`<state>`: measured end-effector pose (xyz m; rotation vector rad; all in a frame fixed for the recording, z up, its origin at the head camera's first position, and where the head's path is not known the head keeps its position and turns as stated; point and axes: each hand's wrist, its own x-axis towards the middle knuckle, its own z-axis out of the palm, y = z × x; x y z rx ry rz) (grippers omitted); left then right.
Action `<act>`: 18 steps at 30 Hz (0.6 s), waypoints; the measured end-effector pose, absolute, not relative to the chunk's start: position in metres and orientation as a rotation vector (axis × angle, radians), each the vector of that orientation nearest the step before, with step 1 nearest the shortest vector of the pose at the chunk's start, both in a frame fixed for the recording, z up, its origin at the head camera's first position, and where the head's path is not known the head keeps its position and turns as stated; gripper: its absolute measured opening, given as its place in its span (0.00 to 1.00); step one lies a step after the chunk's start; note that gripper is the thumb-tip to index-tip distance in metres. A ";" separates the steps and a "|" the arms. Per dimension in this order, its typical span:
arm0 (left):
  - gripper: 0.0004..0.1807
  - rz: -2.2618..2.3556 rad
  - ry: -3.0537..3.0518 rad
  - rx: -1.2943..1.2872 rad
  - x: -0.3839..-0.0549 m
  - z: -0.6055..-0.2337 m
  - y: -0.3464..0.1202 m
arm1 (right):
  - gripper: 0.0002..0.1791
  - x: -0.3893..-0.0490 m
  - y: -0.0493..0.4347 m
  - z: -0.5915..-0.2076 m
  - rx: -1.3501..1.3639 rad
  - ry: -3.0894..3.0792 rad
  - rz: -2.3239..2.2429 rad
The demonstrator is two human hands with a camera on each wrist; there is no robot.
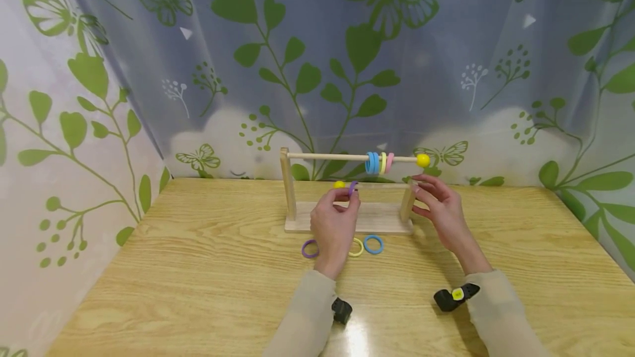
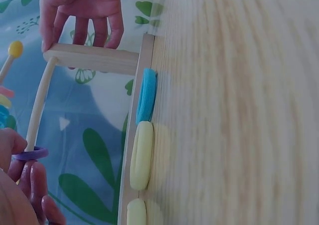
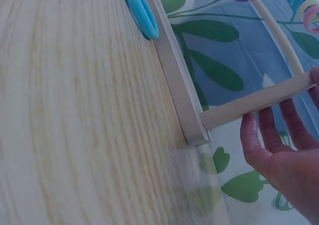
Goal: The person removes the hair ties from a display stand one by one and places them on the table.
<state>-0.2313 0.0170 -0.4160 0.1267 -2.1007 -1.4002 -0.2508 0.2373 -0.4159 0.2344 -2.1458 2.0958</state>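
My left hand (image 1: pixel 336 227) pinches a purple ring (image 1: pixel 353 188) near the yellow-balled left end of the lower rod (image 1: pixel 382 186). In the right wrist view the ring encircles this rod. My right hand (image 1: pixel 442 211) holds the right post (image 1: pixel 408 204) of the wooden stand, thumb at its top and fingers along its outer side. Two blue rings (image 1: pixel 370 163), a yellow ring (image 1: pixel 383 163) and a pink ring (image 1: pixel 389 163) hang on the upper rod (image 1: pixel 327 156), which ends in a yellow ball (image 1: pixel 423 160).
Before the stand's base (image 1: pixel 377 225) lie a loose purple ring (image 1: pixel 303 249), a blue ring (image 1: pixel 382 245) and two yellow rings (image 2: pixel 142 155), one of them cut off by the left wrist view's edge. A patterned curtain (image 1: pixel 307 26) hangs behind the table (image 1: pixel 208 269).
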 end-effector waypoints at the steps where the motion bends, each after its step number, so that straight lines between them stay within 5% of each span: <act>1: 0.06 -1.403 -2.098 0.128 -0.231 -0.416 0.016 | 0.22 -0.251 0.237 -0.416 0.228 -2.146 2.097; 18: 0.05 -1.427 -2.072 0.139 -0.234 -0.416 0.009 | 0.21 -0.251 0.236 -0.416 0.200 -2.149 2.102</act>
